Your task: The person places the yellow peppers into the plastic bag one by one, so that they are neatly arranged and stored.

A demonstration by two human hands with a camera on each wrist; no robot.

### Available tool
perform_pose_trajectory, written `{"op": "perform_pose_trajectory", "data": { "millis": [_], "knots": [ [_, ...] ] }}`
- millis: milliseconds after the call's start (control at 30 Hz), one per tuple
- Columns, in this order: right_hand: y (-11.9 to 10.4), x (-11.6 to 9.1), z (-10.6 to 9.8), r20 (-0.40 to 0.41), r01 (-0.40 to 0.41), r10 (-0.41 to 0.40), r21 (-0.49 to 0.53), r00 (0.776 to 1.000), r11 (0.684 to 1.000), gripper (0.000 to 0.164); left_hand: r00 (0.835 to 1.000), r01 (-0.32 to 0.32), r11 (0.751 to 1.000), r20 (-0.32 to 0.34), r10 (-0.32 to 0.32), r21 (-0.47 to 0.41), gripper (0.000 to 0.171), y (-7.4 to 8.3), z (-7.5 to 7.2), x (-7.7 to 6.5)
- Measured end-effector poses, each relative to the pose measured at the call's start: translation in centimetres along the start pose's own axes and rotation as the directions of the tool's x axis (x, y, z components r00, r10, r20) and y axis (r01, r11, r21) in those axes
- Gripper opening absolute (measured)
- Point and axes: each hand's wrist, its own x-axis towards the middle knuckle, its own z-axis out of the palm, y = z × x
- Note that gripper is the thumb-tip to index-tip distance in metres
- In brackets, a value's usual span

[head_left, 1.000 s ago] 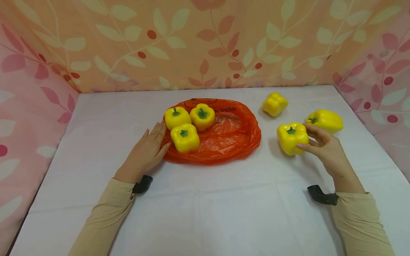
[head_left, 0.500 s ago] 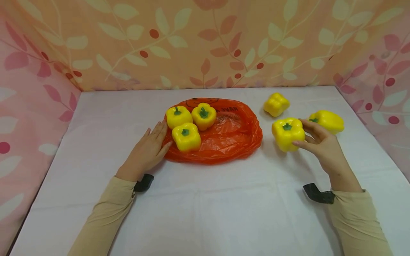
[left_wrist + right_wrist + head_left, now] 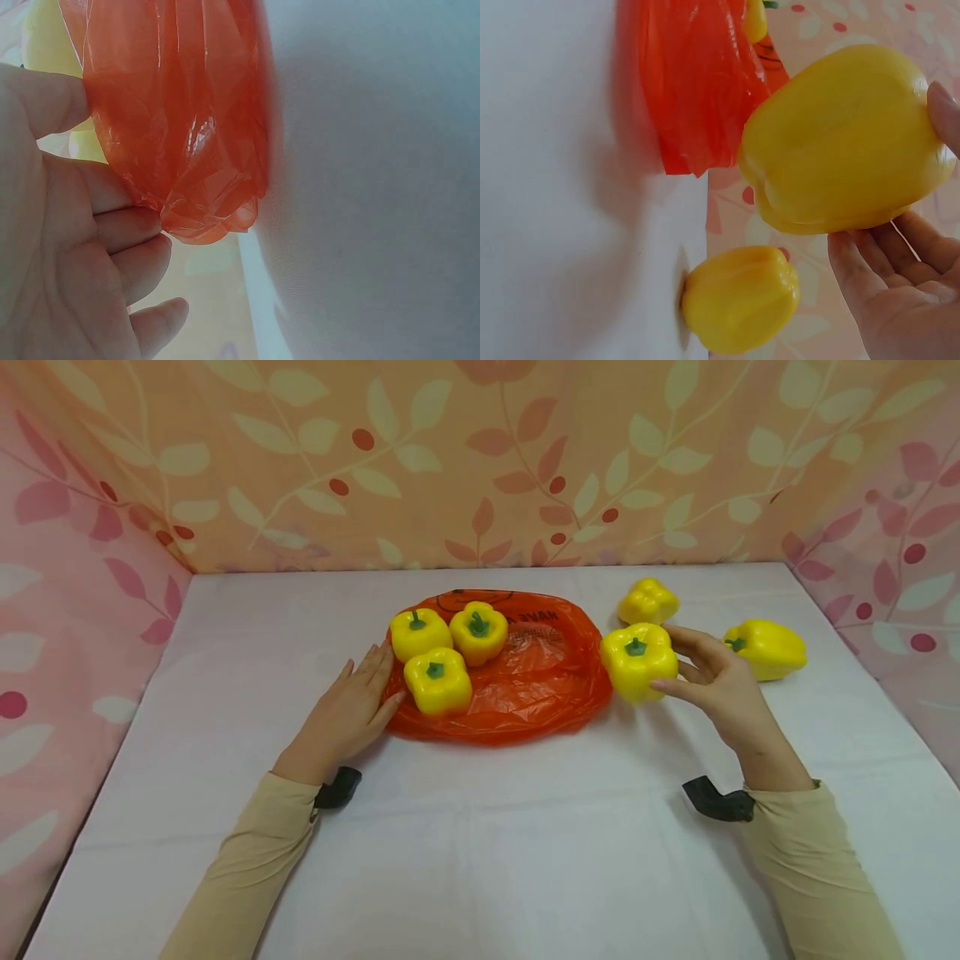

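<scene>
The right hand (image 3: pixel 720 689) grips a yellow pepper (image 3: pixel 639 664), stem up, above the white table (image 3: pixel 480 852) beside the right edge of a red bag (image 3: pixel 525 693). The left hand (image 3: pixel 337 718), fingers extended, touches the bag's left edge. Three peppers (image 3: pixel 437 683) sit inside the bag; two other peppers (image 3: pixel 768 650) lie to its right.

I have a broad lane over the bench (image 3: pixel 480 843) at lower centre, between the sleeves (image 3: pixel 247 860). Mid-frame, the right half of the red bag (image 3: pixel 543 685) offers room; three peppers (image 3: pixel 447 662) and the left hand (image 3: pixel 341 718) crowd its left. The held pepper (image 3: pixel 637 662) screens its right edge; a loose pepper (image 3: pixel 648 600) stands just behind, upper right.
</scene>
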Motion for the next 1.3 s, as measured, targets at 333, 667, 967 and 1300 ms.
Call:
{"op": "perform_pose_trajectory", "data": {
  "millis": [333, 667, 967, 1300],
  "knots": [
    [-1.3, 1.0, 1.9, 0.036, 0.054, -0.055, 0.029, 0.998, 0.998, 0.060, 1.000, 0.005, 1.000, 0.004, -0.005, -0.002, 0.068, -0.1, -0.1, 0.0],
    [-1.6, 2.1, 4.3, 0.118, 0.069, -0.067, -0.016, 0.991, 0.997, 0.062, 1.000, 0.000, 1.000, 0.001, 0.000, 0.007, 0.068, 0.1, -0.1, 0.0],
    [-1.5, 3.0, 6.7, 0.159, 0.055, -0.050, -0.025, 0.986, 0.998, 0.061, 1.000, -0.004, 1.000, 0.000, 0.004, 0.000, 0.069, 0.1, -0.1, -0.1],
    [-1.5, 3.6, 8.6, 0.215, -0.008, 0.008, -0.003, 0.977, 1.000, 0.062, 1.000, -0.002, 1.000, -0.007, 0.002, 0.000, 0.069, 0.0, 0.1, 0.0]
  ]
}}
